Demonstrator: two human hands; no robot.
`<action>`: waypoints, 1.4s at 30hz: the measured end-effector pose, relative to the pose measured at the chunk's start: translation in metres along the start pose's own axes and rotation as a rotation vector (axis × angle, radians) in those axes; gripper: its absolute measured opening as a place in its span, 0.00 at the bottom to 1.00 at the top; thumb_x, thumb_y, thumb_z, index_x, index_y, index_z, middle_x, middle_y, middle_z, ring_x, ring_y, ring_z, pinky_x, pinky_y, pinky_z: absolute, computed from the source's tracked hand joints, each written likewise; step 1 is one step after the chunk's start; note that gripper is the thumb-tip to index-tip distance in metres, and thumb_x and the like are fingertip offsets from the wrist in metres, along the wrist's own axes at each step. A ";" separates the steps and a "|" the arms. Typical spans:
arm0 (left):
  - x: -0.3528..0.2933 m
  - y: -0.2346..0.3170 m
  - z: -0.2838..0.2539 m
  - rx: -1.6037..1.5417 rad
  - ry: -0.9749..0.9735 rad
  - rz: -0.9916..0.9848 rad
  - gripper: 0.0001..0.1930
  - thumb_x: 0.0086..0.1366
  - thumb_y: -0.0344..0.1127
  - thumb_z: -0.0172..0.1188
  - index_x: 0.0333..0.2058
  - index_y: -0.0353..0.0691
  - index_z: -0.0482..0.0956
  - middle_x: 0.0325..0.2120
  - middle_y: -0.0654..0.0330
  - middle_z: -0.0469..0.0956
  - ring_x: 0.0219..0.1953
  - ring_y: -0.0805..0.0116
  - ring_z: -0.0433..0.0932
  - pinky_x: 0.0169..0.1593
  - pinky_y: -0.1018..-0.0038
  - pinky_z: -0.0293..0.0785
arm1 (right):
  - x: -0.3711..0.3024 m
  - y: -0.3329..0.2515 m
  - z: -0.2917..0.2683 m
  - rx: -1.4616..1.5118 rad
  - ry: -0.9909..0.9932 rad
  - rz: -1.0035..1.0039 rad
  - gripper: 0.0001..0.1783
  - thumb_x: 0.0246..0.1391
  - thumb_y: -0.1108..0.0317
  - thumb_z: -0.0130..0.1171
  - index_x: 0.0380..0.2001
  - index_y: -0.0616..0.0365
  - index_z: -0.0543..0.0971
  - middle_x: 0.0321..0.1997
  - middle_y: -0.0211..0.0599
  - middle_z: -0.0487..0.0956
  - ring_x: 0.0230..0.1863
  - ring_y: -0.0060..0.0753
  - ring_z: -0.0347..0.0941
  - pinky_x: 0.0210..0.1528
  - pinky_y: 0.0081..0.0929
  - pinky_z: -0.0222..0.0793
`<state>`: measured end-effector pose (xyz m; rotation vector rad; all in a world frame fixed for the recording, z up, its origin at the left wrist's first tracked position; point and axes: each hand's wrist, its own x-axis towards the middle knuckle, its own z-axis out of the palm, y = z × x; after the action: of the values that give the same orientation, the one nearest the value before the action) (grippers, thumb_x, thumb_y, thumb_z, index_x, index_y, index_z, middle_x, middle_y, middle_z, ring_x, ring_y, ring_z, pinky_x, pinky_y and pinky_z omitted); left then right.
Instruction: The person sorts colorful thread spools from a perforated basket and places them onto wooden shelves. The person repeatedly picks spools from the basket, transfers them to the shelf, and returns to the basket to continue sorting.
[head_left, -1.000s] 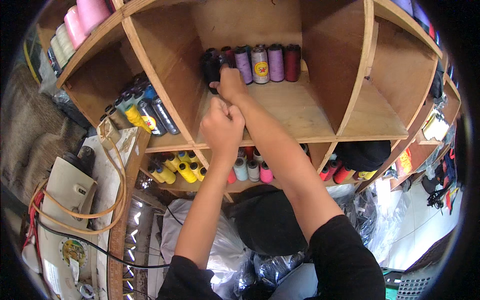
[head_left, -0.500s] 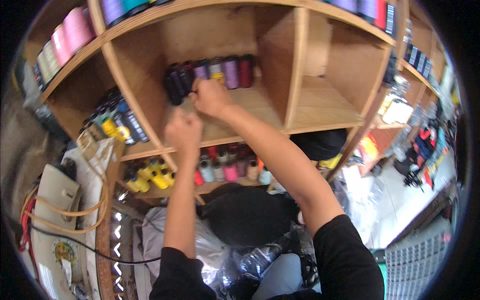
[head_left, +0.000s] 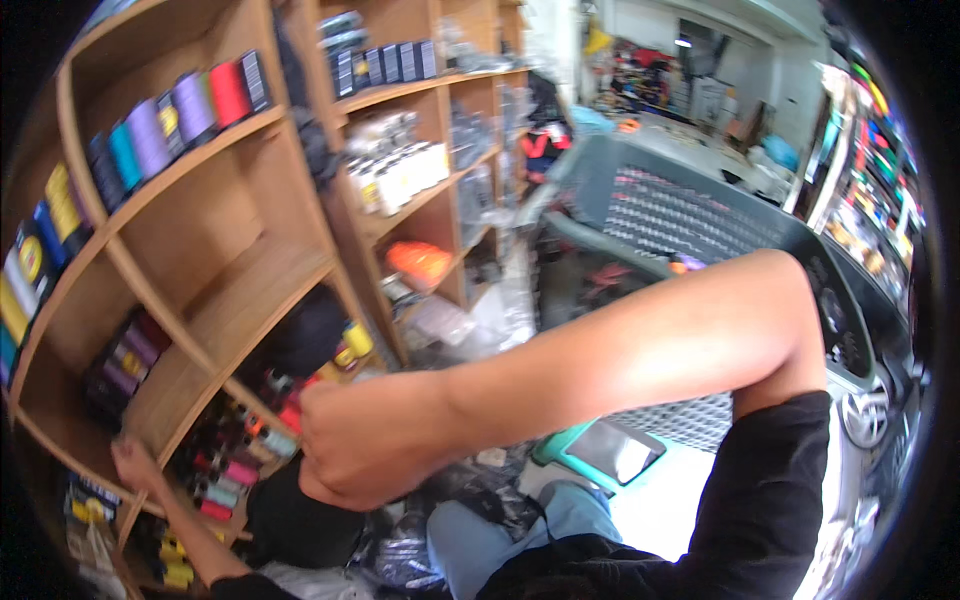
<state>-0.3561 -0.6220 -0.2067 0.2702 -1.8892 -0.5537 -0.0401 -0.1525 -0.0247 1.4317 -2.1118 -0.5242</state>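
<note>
- At the far left, yellow, blue and white spools [head_left: 48, 232] stand along a shelf of the wooden rack [head_left: 165, 305].
- Below that shelf, the dark and purple spools [head_left: 124, 362] stand clustered in one compartment, toward its left end.
- The left hand [head_left: 135, 466] is at this compartment's front edge, near those spools but apart from them; its fingers look bunched, and I cannot tell whether it holds anything.
- Higher up, a row of purple, teal and red spools [head_left: 165, 125] fills another shelf; low down, pink and pale spools [head_left: 228, 485] sit in a lower compartment.
- A black bundle [head_left: 308, 332] lies in the compartment farther right.
- The right hand [head_left: 365, 440] is curled into a fist in front of the rack, its back toward the camera (whatever the palm may hold is hidden).
- Beyond it, white cones [head_left: 402, 182] stand above an orange packet [head_left: 418, 262] on a second rack [head_left: 392, 225].
- Under the right forearm lies a teal-edged flat object [head_left: 607, 452]; a large grey crate [head_left: 740, 210] stands behind the arm.
</note>
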 end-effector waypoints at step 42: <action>-0.459 0.778 -0.192 -0.119 -1.278 2.103 0.43 0.58 0.68 0.59 0.60 0.38 0.68 0.50 0.47 0.78 0.53 0.44 0.77 0.56 0.49 0.72 | -0.517 -0.048 -0.131 0.890 -1.110 1.364 0.49 0.33 0.28 0.70 0.44 0.65 0.81 0.46 0.50 0.82 0.50 0.49 0.78 0.55 0.35 0.71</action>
<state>0.0521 0.2039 -0.1387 -2.3554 -1.9445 0.8554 0.2296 0.3084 -0.0577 -0.5927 -3.7036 0.3619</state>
